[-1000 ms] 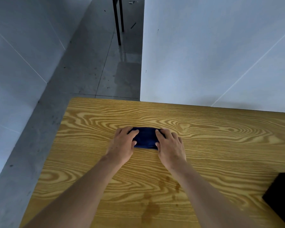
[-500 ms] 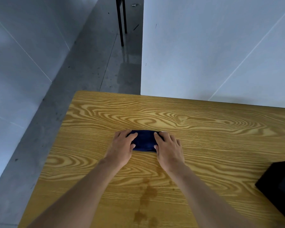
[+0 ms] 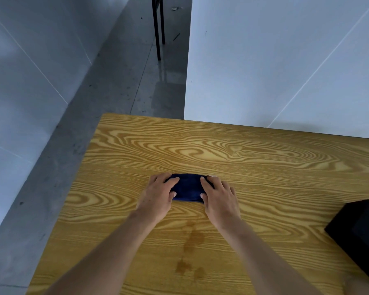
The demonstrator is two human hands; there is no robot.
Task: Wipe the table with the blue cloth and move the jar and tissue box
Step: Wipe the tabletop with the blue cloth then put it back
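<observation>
A dark blue cloth (image 3: 189,187), folded into a small pad, lies on the wooden table (image 3: 254,158) near its middle. My left hand (image 3: 158,195) presses on the cloth's left end and my right hand (image 3: 219,199) on its right end, fingers curled over it. A black box (image 3: 358,235), likely the tissue box, sits at the table's right edge, partly cut off. No jar is in view.
Brown wet-looking stains (image 3: 192,239) mark the table just in front of my hands. White panels (image 3: 275,60) stand behind the table. The table's left edge drops to a grey floor (image 3: 107,99), where black chair legs (image 3: 158,28) stand farther off.
Both hands stay on the cloth in the same grip. The view has shifted, showing more of the black box at the right.
</observation>
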